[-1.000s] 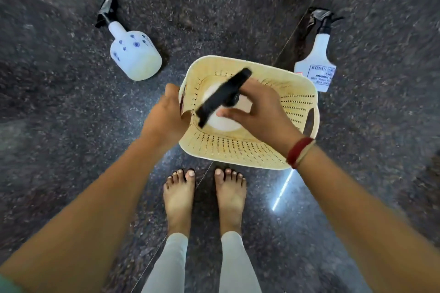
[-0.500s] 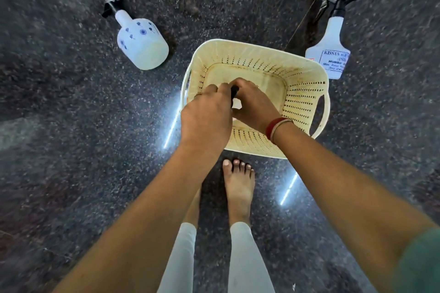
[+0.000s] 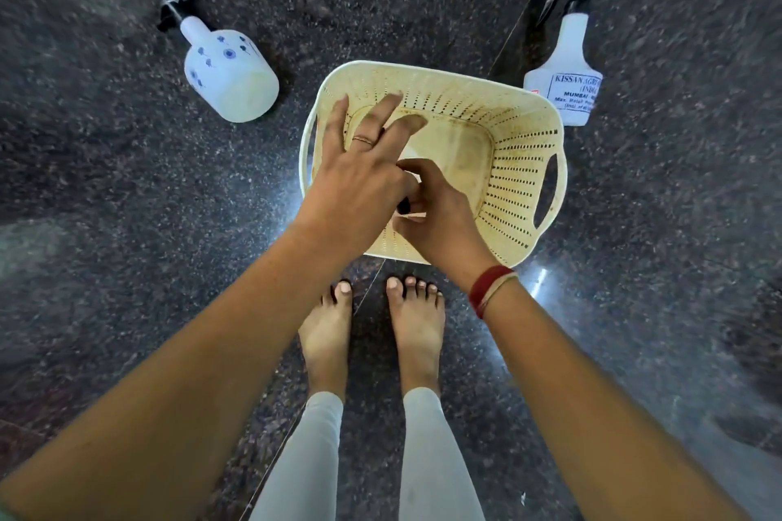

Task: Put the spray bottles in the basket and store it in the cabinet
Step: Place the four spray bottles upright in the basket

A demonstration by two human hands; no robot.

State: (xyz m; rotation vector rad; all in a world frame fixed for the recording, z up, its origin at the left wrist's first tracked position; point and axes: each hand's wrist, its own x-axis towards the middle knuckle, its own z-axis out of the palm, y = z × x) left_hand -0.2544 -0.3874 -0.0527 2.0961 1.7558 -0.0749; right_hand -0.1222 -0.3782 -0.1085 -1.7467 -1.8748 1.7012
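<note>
A cream perforated basket (image 3: 520, 165) stands on the dark floor in front of my feet. My right hand (image 3: 440, 216) is down inside it, closed around a white spray bottle (image 3: 412, 162) with a black head, mostly hidden under both hands. My left hand (image 3: 359, 169) hovers over the basket's left side with fingers spread, holding nothing. A round white spray bottle with blue flowers (image 3: 228, 74) lies on the floor to the left. A tall white labelled spray bottle (image 3: 567, 76) lies beyond the basket's right corner.
Dark speckled stone floor (image 3: 127, 224) surrounds the basket, with bright light reflections beside it. My bare feet (image 3: 372, 330) stand just behind the basket's near rim. No cabinet is in view.
The bottle in my right hand has gone down into the basket. My left hand left the basket's left rim, came over the bottle, and now has its fingers spread.
</note>
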